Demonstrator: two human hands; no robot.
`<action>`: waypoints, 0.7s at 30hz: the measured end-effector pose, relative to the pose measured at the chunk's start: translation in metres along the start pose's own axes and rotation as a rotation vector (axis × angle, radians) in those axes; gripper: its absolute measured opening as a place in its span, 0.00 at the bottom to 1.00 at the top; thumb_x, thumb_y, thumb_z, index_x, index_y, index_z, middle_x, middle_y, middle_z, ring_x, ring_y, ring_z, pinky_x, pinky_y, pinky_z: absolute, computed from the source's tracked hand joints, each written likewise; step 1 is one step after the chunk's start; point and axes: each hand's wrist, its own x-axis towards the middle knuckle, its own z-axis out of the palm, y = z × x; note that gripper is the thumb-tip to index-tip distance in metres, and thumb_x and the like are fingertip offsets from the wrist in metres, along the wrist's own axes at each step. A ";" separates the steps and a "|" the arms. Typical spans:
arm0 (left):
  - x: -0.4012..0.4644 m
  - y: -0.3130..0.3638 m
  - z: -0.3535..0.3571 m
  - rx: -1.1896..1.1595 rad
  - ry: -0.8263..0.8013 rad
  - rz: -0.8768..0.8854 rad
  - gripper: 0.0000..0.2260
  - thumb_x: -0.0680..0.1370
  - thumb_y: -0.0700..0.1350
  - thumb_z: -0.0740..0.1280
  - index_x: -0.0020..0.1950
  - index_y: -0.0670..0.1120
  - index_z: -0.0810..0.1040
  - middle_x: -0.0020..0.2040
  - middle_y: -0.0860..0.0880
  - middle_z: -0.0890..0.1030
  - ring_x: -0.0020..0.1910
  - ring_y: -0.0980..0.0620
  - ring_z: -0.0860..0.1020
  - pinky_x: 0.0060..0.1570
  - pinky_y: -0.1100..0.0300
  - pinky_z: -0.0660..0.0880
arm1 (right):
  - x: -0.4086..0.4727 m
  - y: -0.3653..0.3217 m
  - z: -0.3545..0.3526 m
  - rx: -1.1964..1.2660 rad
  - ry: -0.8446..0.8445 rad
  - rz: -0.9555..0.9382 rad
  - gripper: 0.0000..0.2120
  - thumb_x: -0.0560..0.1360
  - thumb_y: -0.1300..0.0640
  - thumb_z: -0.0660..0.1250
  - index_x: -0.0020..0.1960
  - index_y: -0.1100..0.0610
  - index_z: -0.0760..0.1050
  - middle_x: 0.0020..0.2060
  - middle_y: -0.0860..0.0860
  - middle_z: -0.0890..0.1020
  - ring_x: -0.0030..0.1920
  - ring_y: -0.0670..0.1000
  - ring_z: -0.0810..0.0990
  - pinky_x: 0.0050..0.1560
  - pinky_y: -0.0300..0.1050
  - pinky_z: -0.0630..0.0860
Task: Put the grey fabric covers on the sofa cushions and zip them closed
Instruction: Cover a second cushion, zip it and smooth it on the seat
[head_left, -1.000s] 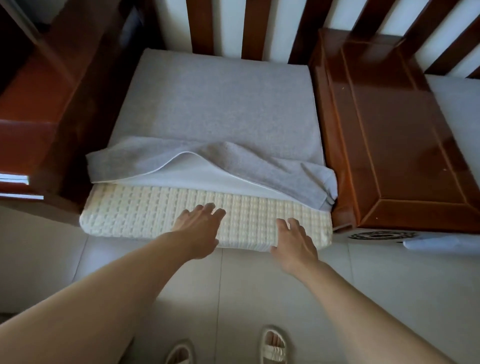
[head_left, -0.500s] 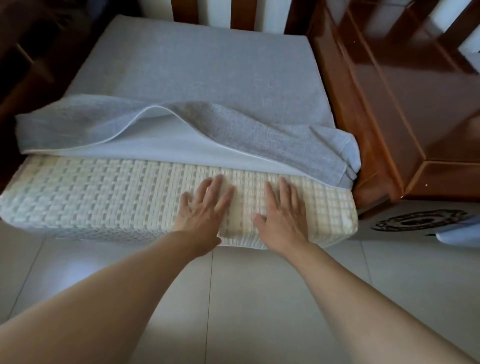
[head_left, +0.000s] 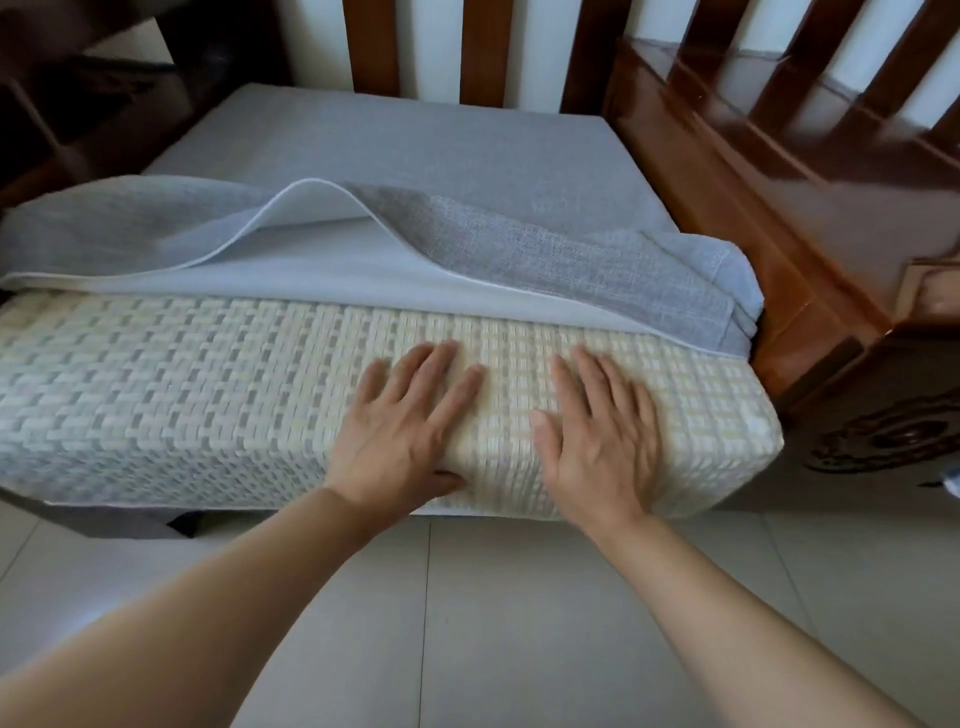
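Head view: cream woven-textured sofa cushion (head_left: 218, 395) lying long axis left to right on the wooden sofa seat, near end uncovered. Left hand (head_left: 400, 426) and right hand (head_left: 597, 431) flat on it, fingers spread, grasping nothing. Bunched grey fabric cover (head_left: 545, 260) just beyond the fingertips, right hand nearer its folded corner. Zipper hidden; cover's left end cut off.

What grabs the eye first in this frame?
Two bare hands, left hand and right hand, lie flat side by side on the front edge of a pale woven cushion in the middle of the frame. Behind them, the grey cover is bunched back with its white lining showing, leaving the cushion's front bare. A glossy wooden armrest stands at the right.
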 end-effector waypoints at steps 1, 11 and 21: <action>-0.002 -0.002 0.003 0.023 0.064 0.036 0.50 0.54 0.63 0.78 0.71 0.45 0.64 0.69 0.39 0.69 0.67 0.38 0.68 0.60 0.41 0.69 | 0.000 0.000 0.004 0.011 0.075 -0.016 0.25 0.77 0.46 0.53 0.65 0.58 0.75 0.65 0.55 0.76 0.66 0.57 0.73 0.65 0.57 0.66; -0.066 0.020 0.068 0.134 0.403 -0.007 0.45 0.69 0.49 0.71 0.77 0.48 0.47 0.77 0.44 0.48 0.76 0.46 0.47 0.71 0.43 0.44 | -0.065 0.007 0.042 -0.094 0.292 -0.330 0.38 0.68 0.52 0.69 0.74 0.58 0.57 0.73 0.60 0.59 0.74 0.60 0.56 0.73 0.61 0.49; -0.071 -0.009 0.129 0.292 0.452 0.032 0.58 0.59 0.35 0.77 0.78 0.51 0.43 0.78 0.52 0.41 0.76 0.53 0.42 0.67 0.39 0.48 | -0.072 0.017 0.102 -0.369 0.415 -0.304 0.36 0.76 0.66 0.52 0.76 0.55 0.35 0.74 0.62 0.35 0.75 0.64 0.37 0.72 0.67 0.46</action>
